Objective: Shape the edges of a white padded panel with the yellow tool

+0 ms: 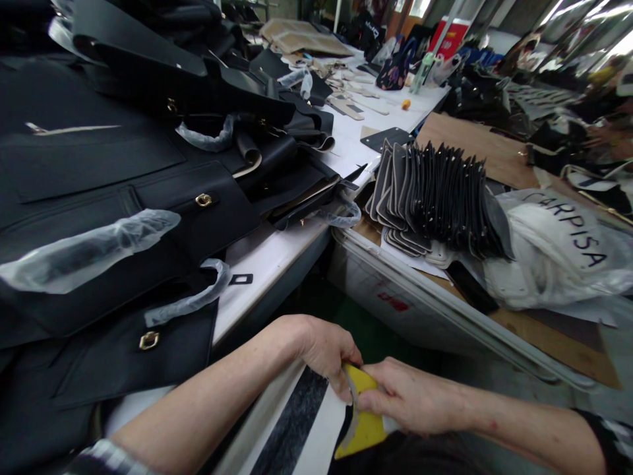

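My left hand (pixel 330 356) is closed, its thumb and fingers pinching the upper edge of a yellow piece (pixel 363 422) with a curved grey border. From the other side my right hand (pixel 403 396) grips the same yellow piece between thumb and fingers. I cannot tell whether it is cloth, foam or leather. Beneath my left hand lies a white panel (pixel 267 425) with a broad black stripe (pixel 291 419); its lower part runs out of view. Whether the panel is joined to the yellow piece is not clear.
Black bags (pixel 192 231) with gold clasps and plastic-wrapped handles pile up on the white table (pixel 247 303) at left. Right of a gap, a second table holds a row of black flat pieces (pixel 435 198) and a plastic bag (pixel 558 251) marked CARPISA. People sit farther back.
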Demonstrator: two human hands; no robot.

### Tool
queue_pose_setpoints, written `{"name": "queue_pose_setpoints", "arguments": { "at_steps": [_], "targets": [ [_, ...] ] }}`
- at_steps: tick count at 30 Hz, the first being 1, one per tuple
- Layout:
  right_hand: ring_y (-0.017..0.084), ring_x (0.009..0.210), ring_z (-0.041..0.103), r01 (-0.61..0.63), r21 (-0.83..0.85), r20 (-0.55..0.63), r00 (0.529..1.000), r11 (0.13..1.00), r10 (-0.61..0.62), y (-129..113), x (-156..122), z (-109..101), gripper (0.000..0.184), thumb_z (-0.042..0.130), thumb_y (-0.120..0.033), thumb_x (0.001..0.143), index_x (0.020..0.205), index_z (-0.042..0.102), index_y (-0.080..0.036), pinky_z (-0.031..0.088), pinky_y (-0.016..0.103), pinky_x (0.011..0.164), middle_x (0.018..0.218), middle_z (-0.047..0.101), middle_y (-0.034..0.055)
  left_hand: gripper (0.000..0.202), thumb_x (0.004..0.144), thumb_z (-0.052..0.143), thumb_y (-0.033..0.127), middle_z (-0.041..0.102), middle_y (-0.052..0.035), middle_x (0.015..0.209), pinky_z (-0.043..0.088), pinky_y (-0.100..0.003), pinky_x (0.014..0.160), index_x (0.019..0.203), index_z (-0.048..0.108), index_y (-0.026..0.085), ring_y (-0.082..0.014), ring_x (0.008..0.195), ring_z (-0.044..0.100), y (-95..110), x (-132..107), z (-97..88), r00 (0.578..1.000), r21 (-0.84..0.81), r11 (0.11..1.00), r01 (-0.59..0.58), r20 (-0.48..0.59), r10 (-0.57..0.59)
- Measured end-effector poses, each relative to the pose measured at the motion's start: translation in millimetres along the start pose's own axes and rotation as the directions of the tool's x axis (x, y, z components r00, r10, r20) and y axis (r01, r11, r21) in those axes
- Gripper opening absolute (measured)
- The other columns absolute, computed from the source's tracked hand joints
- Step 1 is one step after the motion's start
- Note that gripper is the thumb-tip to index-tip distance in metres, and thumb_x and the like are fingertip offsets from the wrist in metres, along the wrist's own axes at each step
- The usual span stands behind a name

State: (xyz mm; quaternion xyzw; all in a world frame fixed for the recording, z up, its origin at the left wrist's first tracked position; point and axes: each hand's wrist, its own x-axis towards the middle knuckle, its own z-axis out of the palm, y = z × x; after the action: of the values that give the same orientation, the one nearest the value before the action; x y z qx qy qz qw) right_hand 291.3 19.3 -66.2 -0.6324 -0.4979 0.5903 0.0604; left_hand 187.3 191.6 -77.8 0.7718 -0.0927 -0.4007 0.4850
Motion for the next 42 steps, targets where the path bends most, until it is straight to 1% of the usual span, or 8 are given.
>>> {"name": "queue_pose_setpoints", "arguments": {
  "at_steps": [8,12,17,22,25,30,36,42],
  "targets": [
    [0.007,0.038,0.043,-0.114,0.237,0.094,0.991,0.965,0.094,5.1,0.5,10.7,0.026,0.047,-0.039,0.093,0.096,0.06,-0.017,0.031,0.015,0.033,0.062,0.053,-0.0034,0.051,0.076,0.077,0.017,0.073,-0.0026,0.108,0.048,-0.021,0.078,0.125,0.063,0.016,-0.019,0.098,0.067,3.2,-0.9,0.6,1.0,0.004,1.0,0.01,-0.002,-0.01],
    [0.006,0.037,0.044,-0.099,0.329,0.084,0.994,0.939,0.075,3.5,4.8,22.1,0.032,0.047,-0.045,0.094,0.099,0.059,-0.016,0.033,0.012,0.031,0.063,0.054,-0.0028,0.053,0.074,0.075,0.011,0.073,-0.0018,0.108,0.048,-0.021,0.076,0.125,0.063,0.017,-0.0195,0.099,0.067,12.7,-7.4,-0.3,0.999,0.059,0.997,0.051,-0.015,-0.051],
    [0.008,0.034,0.045,-0.163,0.414,0.113,0.985,0.895,0.127,7.8,8.0,36.4,0.036,0.047,-0.052,0.093,0.094,0.055,-0.017,0.037,0.014,0.031,0.052,0.052,-0.0046,0.082,0.071,0.08,0.019,0.064,-0.0095,0.128,0.048,-0.022,0.085,0.144,0.043,0.015,-0.0219,0.111,0.064,22.0,-17.1,1.8,0.983,0.165,0.972,0.165,-0.109,-0.148],
    [0.011,0.027,0.046,-0.241,0.503,0.204,0.966,0.83,0.156,4.3,5.0,46.9,0.059,0.044,-0.078,0.082,0.079,0.049,-0.019,0.037,0.017,0.029,0.043,0.054,-0.0015,0.038,0.088,0.061,0.04,0.072,-0.0065,0.113,0.05,-0.027,0.083,0.121,0.066,0.021,-0.0226,0.103,0.067,23.3,-26.5,11.8,0.908,0.178,0.953,0.243,-0.387,-0.159],
    [0.012,0.027,0.048,-0.266,0.544,0.208,0.962,0.796,0.18,1.9,4.1,56.8,0.065,0.041,-0.084,0.079,0.079,0.047,-0.02,0.038,0.018,0.028,0.042,0.055,0.0,0.034,0.089,0.058,0.045,0.074,-0.0101,0.102,0.05,-0.032,0.076,0.106,0.072,0.02,-0.0274,0.098,0.068,26.8,-26.8,22.6,0.852,0.185,0.922,0.339,-0.476,-0.218],
    [0.015,0.027,0.048,-0.26,0.611,0.134,0.965,0.747,0.226,5.6,6.9,79.9,0.056,0.026,-0.072,0.092,0.083,0.042,-0.02,0.04,0.021,0.028,0.04,0.053,0.0016,0.043,0.08,0.064,0.058,0.074,-0.0071,0.102,0.05,-0.031,0.069,0.103,0.073,0.023,-0.0263,0.094,0.069,36.1,-17.8,36.8,0.791,0.126,0.882,0.454,-0.512,-0.334],
    [0.019,0.027,0.049,-0.283,0.671,0.103,0.951,0.685,0.292,-0.3,8.6,96.6,0.047,0.008,-0.06,0.099,0.106,0.031,-0.019,0.04,0.023,0.028,0.04,0.053,0.0006,0.043,0.071,0.073,0.055,0.074,-0.0074,0.105,0.052,-0.031,0.07,0.1,0.075,0.023,-0.0273,0.094,0.068,54.6,-9.7,34.8,0.759,0.125,0.813,0.568,-0.462,-0.459],
    [0.019,0.028,0.05,-0.291,0.718,0.129,0.948,0.633,0.29,-8.4,6.2,109.0,0.046,0.001,-0.056,0.099,0.105,0.03,-0.022,0.045,0.025,0.03,0.043,0.055,0.0011,0.043,0.068,0.078,0.051,0.075,-0.0048,0.102,0.053,-0.026,0.073,0.101,0.076,0.023,-0.0233,0.091,0.069,63.8,-3.7,36.2,0.74,0.12,0.78,0.615,-0.429,-0.517]
  ]
}}
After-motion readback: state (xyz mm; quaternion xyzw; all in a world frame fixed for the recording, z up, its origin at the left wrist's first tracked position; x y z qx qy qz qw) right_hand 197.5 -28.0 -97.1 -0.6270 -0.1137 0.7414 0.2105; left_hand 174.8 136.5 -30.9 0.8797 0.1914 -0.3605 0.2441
